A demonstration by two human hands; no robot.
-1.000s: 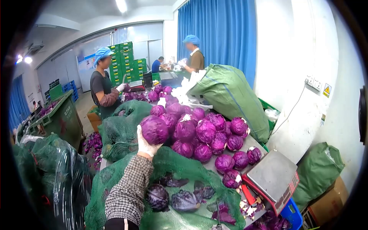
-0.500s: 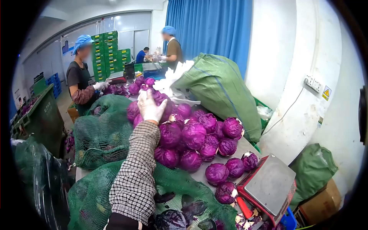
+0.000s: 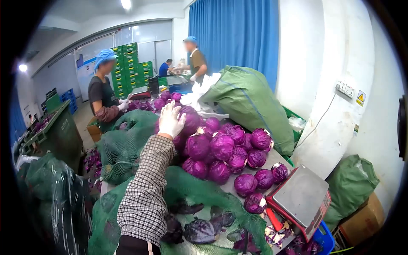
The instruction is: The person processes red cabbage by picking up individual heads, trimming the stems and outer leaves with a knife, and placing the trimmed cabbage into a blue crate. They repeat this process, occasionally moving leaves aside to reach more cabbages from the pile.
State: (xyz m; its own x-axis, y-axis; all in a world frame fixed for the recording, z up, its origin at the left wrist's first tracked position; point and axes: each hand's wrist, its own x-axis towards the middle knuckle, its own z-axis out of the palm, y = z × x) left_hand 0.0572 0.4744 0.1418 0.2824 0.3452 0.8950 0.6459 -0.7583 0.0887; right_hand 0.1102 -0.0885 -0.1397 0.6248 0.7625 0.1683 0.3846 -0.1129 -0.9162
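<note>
Head view:
1. The left arm (image 3: 144, 187) slants up from the bottom edge.
2. The gloved left hand (image 3: 171, 122), back showing, reaches to the purple cabbages (image 3: 222, 146) heaped at centre, fingers extended; whether it grips one, I cannot tell. Nor can I tell the right hand's state.
3. Right: a yellow warning-triangle sticker (image 3: 361, 98).
4. Left: lettering on the green bin (image 3: 59, 138), too small to read.

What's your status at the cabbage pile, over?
Left hand at the cabbage pile, palm hidden, grip unclear. Right hand out of view. Green mesh bag below the pile's near side; no obvious obstruction.
</note>
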